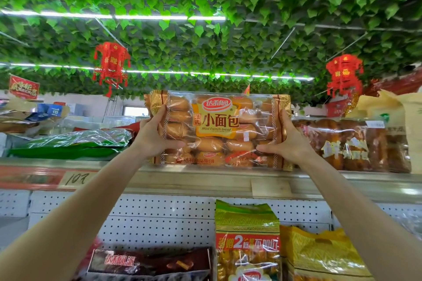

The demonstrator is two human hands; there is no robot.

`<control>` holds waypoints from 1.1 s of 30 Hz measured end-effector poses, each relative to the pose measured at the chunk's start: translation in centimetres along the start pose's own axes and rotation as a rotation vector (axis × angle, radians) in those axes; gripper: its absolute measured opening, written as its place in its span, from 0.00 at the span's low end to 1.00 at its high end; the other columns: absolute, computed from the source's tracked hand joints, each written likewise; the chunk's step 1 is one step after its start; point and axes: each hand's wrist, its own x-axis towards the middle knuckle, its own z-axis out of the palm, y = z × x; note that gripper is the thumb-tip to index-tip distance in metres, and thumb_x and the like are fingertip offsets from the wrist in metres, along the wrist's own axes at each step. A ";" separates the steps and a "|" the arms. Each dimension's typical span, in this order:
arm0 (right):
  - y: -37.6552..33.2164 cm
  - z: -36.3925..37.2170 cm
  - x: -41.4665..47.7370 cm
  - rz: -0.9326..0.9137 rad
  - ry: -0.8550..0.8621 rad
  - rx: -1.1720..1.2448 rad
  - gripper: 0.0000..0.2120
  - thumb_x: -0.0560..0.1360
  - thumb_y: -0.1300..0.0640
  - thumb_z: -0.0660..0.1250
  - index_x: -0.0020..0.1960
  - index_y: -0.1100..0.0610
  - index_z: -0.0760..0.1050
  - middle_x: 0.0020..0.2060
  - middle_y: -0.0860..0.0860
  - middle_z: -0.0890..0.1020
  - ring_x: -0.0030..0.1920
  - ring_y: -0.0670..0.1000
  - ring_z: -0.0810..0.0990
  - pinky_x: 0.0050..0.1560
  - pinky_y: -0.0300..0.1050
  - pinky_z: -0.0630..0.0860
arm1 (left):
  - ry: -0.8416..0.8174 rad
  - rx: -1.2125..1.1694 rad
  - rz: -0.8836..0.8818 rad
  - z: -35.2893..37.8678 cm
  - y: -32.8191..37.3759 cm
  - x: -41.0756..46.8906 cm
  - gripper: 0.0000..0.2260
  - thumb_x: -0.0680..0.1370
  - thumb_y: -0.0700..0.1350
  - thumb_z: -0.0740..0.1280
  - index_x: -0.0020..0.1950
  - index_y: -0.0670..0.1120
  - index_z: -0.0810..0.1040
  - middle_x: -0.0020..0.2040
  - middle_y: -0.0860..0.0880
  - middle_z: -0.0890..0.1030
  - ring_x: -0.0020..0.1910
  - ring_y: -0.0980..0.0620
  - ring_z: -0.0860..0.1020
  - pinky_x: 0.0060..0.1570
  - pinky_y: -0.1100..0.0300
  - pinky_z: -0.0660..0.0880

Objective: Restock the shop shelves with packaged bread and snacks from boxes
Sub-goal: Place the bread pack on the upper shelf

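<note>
Grip: both hands hold one pack of small bread rolls (217,121). The left hand (155,134) curls round its left edge and the right hand (285,141) round its right edge, thumbs pressed on the clear front.
Why two hands: the pack is wide and soft, and I'd guess holding both ends keeps it flat and stops the rolls sagging in the middle.
Pack position: upright, label facing out, at the front lip of the top shelf (182,178). I can't tell whether its bottom edge is touching the shelf.
Gap being filled: the pack sits between a green bag (75,143) lying flat on the left and a bread loaf pack (349,146) just beside it on the right, which stands facing out the same way.
Arms: both reach up high, since this shelf is above head height.
Step in hand: setting the pack down, judging by its height and squared-up angle.
Risk: so near the lip, it could tip forward once released unless pushed farther back.
Shelf front: a handwritten price tag (77,178) sits to the left.
Below: a dark snack box (148,262), a green-topped bread bag (247,242) and a yellow bag (319,251) stand near.
</note>
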 end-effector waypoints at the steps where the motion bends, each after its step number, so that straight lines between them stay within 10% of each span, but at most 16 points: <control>1: 0.0 0.0 0.0 0.000 -0.001 0.002 0.64 0.59 0.45 0.81 0.77 0.41 0.38 0.73 0.54 0.66 0.72 0.58 0.64 0.72 0.59 0.63 | -0.004 -0.009 -0.005 0.0 0.0 0.0 0.59 0.54 0.53 0.81 0.78 0.59 0.51 0.73 0.45 0.62 0.69 0.43 0.68 0.71 0.46 0.64; 6: -0.1 0.0 -0.2 0.000 0.020 0.010 0.64 0.59 0.47 0.82 0.78 0.41 0.38 0.74 0.55 0.64 0.72 0.59 0.65 0.72 0.59 0.63 | -0.026 -0.055 -0.008 -0.3 -0.3 0.1 0.68 0.43 0.64 0.79 0.78 0.60 0.51 0.76 0.46 0.60 0.72 0.43 0.65 0.71 0.43 0.65; 15: -0.6 -0.1 -0.7 -0.034 0.064 0.041 0.61 0.62 0.48 0.81 0.79 0.45 0.40 0.76 0.54 0.60 0.74 0.57 0.62 0.73 0.54 0.60 | 0.012 -0.051 0.038 -0.4 0.4 -0.8 0.56 0.59 0.55 0.80 0.79 0.56 0.51 0.78 0.45 0.53 0.76 0.44 0.57 0.73 0.43 0.60; 22: -1.1 -0.2 -1.6 -0.067 0.056 0.051 0.54 0.68 0.48 0.77 0.79 0.46 0.42 0.75 0.50 0.62 0.74 0.55 0.61 0.71 0.51 0.61 | -0.008 -0.107 0.040 -0.2 0.2 -1.3 0.58 0.53 0.69 0.75 0.78 0.61 0.51 0.76 0.47 0.63 0.72 0.45 0.66 0.71 0.45 0.65; 26: -1.0 -0.3 -1.2 -0.054 0.039 0.015 0.52 0.68 0.44 0.76 0.79 0.46 0.44 0.73 0.49 0.68 0.71 0.55 0.68 0.69 0.53 0.65 | -0.015 -0.051 0.036 0.1 0.2 -0.7 0.49 0.67 0.58 0.75 0.79 0.57 0.49 0.77 0.48 0.62 0.73 0.44 0.64 0.71 0.47 0.64; 33: -1.0 -0.6 0.3 -0.027 -0.025 -0.034 0.53 0.66 0.42 0.75 0.79 0.47 0.44 0.76 0.49 0.62 0.74 0.55 0.64 0.73 0.53 0.62 | -0.026 0.032 -0.021 0.0 0.3 0.3 0.57 0.52 0.72 0.71 0.77 0.64 0.49 0.76 0.43 0.62 0.72 0.41 0.66 0.71 0.43 0.64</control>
